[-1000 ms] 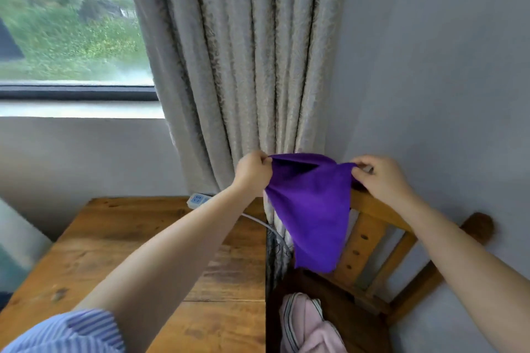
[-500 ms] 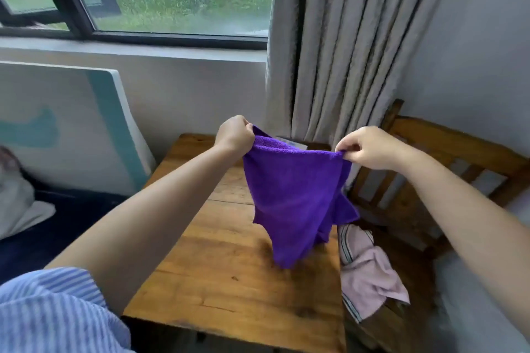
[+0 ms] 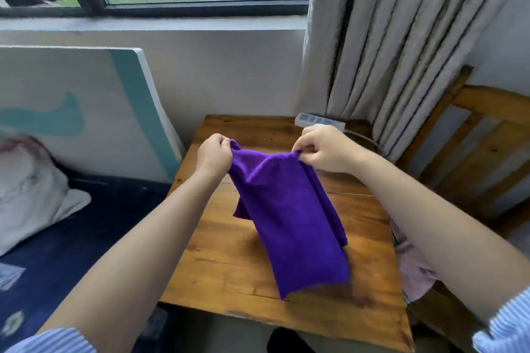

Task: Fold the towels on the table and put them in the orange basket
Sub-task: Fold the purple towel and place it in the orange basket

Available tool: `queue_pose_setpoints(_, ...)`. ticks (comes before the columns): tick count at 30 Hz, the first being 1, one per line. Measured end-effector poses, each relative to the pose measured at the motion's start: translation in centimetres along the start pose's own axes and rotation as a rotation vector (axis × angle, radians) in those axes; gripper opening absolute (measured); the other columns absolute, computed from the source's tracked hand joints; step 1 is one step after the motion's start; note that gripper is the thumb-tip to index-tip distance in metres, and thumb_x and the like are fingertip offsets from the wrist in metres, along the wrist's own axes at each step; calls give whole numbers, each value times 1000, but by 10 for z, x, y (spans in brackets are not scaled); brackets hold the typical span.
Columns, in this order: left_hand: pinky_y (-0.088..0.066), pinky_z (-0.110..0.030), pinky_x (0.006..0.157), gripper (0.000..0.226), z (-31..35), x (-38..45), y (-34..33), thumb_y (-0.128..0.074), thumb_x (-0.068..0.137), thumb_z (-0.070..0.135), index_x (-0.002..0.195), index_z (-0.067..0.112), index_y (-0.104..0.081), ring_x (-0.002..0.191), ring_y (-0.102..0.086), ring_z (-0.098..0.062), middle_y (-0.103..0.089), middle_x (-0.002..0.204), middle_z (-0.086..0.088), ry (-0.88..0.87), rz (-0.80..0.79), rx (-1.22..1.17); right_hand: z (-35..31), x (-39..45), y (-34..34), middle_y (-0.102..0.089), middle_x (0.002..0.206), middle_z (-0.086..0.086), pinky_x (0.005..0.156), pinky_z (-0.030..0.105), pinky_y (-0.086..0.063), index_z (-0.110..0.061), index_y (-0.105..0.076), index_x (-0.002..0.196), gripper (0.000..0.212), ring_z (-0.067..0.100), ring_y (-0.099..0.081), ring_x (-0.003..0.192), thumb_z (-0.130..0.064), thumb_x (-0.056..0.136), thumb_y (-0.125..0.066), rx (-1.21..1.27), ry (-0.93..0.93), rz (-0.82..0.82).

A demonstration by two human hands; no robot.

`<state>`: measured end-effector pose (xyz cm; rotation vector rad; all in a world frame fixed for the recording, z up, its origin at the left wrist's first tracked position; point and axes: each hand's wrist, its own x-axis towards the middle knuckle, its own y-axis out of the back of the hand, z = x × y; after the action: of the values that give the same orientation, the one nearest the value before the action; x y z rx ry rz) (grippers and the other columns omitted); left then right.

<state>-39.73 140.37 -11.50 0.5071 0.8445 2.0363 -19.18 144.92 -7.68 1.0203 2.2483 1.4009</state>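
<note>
Both hands are pinching the top edge of the purple towel (image 3: 289, 226): the left hand (image 3: 213, 156) gripping one corner, the right hand (image 3: 321, 149) the other; it is hanging lengthwise below the fingers, over the wooden table (image 3: 218, 261), its lower end nearest the person

No readable text

No letters, numbers, brands or signs can be read; the white power strip (image 3: 319, 119) on the wooden table (image 3: 229, 261) shows only blurred bluish sockets.
</note>
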Motion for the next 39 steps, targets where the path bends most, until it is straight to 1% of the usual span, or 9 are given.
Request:
queue_pose_setpoints(6, -39, -30, 78, 20, -90, 41, -7, -39, 94, 12, 94, 6, -58, 105, -54, -33, -60, 114, -21, 269, -103, 124, 26, 21, -129, -61, 121, 14, 97, 22, -34, -3, -58, 120, 32, 24, -56, 114, -4, 88, -53, 200, -198, -154)
queue_pose_setpoints(10, -40, -29, 91, 34, -144, 46, -26, -51, 89, 10, 122, 2, -49, 116, -52, -29, -57, 124, -18, 464, -266, 160, 70, 10, -182, -64, 119, 12, 97, 25, -36, -4, -63, 113, 28, 22, -56, 114, -10, 87, -54, 137, -445, -217)
queue_pose_setpoints(17, -39, -32, 97, 41, -190, 36, -64, -58, 87, 19, 125, 7, -49, 120, -48, -26, -52, 129, -12, 311, -518, 376, 90, 12, -241, -53, 130, -1, 99, 34, -36, -21, -51, 128, 46, 20, -43, 124, -37, 85, -57, -190, -552, -337)
queue_pose_setpoints(20, -40, -34, 98, 51, -194, 29, -82, -64, 82, 34, 124, 9, -49, 121, -46, -23, -50, 127, -8, 191, -637, 450, 83, 17, -257, -61, 117, 2, 93, 37, -33, -18, -55, 123, 38, 24, -50, 114, -28, 85, -58, -272, -579, -273)
queue_pose_setpoints(23, -42, -38, 92, 47, -195, 22, -99, -63, 82, 39, 115, 9, -50, 117, -48, -27, -50, 120, -9, 79, -735, 654, 73, 13, -261, -67, 67, 8, 80, 37, -33, -9, -72, 78, 15, 29, -65, 71, -2, 64, -71, -255, -501, 37)
queue_pose_setpoints(26, -43, -38, 85, 27, -195, 22, -105, -51, 90, 27, 106, 6, -53, 111, -52, -32, -56, 117, -14, 25, -685, 671, 64, -6, -252, -60, 53, 1, 72, 31, -25, -12, -70, 60, 11, 24, -62, 54, -7, 53, -65, -319, -355, 147)
queue_pose_setpoints(30, -28, -33, 66, 32, -193, 37, -100, -52, 90, 16, 60, 16, -41, 87, -56, -33, -63, 90, -25, 78, -627, 299, 49, -49, -241, -58, 50, 0, 74, 33, -26, -14, -67, 53, 10, 24, -61, 50, -6, 46, -67, -383, -363, 2)
queue_pose_setpoints(35, -18, -27, 56, 43, -205, 43, -92, -52, 89, 9, 51, 19, -35, 69, -42, -21, -40, 52, 0, 216, -610, 129, 18, -94, -239, -53, 42, 2, 72, 49, -46, -17, -64, 42, 34, 23, -59, 46, -6, 17, -85, -454, -516, -300)
queue_pose_setpoints(39, -39, -35, 65, 36, -213, 31, -94, -52, 90, 10, 56, 13, -40, 69, -46, -36, -44, 56, -15, 322, -681, 53, 5, -99, -246, -65, 100, 2, 106, 48, -23, -21, -68, 97, 20, 20, -53, 106, -28, 83, -55, -420, -631, -725)
